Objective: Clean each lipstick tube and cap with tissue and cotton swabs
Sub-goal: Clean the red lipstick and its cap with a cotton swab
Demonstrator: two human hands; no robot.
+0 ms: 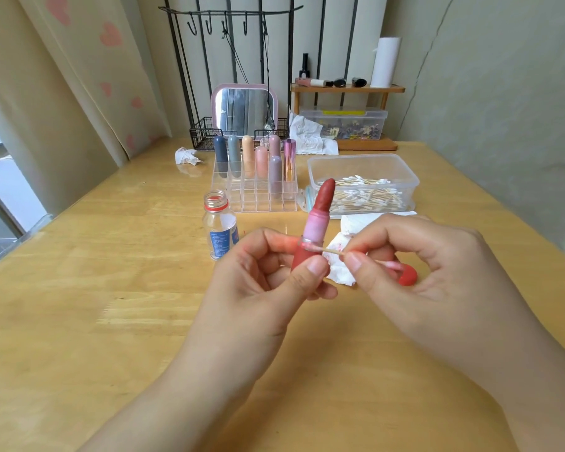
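Head view of a lipstick cleaning step. The left hand (274,272) grips the red base of an uncapped lipstick tube (317,230), fingers and thumb curled round it, holding it nearly upright above the wooden bench (111,288) with the red bullet extended at the top. The right hand (415,256) pinches a cotton swab (333,251) between thumb and forefinger; its wooden stick runs leftward from those fingers, and its far tip touches the rim of the tube where the pink inner sleeve meets the base. The swab's other tip, stained pink, projects to the right of the pinching thumb. Just behind the right-hand fingers lies a crumpled tissue (340,269) with faint red marks, and a red cap (408,275) rests on the bench partly hidden under that hand. Beyond the left-hand fingers stands a small open glass bottle (219,226) with a blue label. Farther back from both hands, a clear acrylic organiser (255,190) holds several capped lipsticks (261,161) upright in its rear compartments, and to its right a clear plastic box (362,181) contains a loose pile of cotton swabs. At the far edge of the bench are a pink-framed mirror (245,109), a second crumpled tissue (186,156) and a small wooden shelf (346,89) carrying cosmetics and a paper roll.
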